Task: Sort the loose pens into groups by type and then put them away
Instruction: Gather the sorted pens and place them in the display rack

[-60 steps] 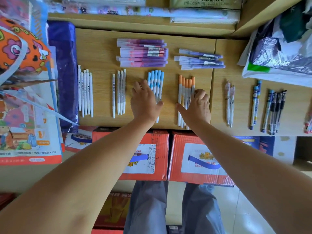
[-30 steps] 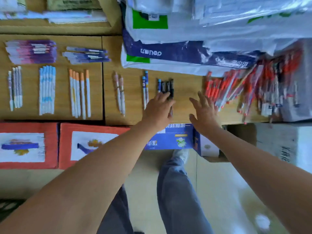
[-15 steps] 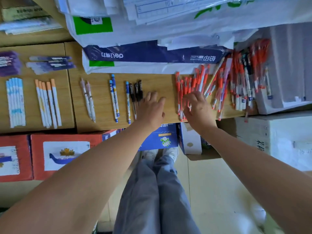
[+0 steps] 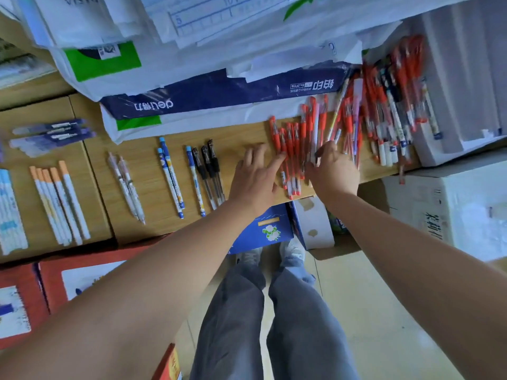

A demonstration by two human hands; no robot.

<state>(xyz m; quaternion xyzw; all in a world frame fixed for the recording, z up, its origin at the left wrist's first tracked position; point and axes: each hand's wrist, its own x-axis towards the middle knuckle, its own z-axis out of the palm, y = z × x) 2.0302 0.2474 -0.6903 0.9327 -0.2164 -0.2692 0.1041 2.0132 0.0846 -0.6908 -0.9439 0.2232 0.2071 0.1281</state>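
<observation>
Nearest, my legs in grey trousers (image 4: 274, 311) stand below a light wooden counter (image 4: 153, 215). My left hand (image 4: 255, 179) is open with the fingers spread, and its forefinger touches a neat row of red-capped gel pens (image 4: 290, 144). My right hand (image 4: 333, 174) curls its fingers over the same row; I cannot tell whether it grips one. Three black gel pens (image 4: 210, 165) lie just left of my left hand. Farther back on the right, a loose heap of red pens (image 4: 384, 105) lies beside a blue-and-white wrapped paper ream (image 4: 219, 91).

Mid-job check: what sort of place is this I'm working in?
Likely a stationery shop or its stockroom. Many identical red pens lie grouped on a wooden shelf, wrapped paper packs are stacked behind them, and red cartons sit below the shelf.
</observation>
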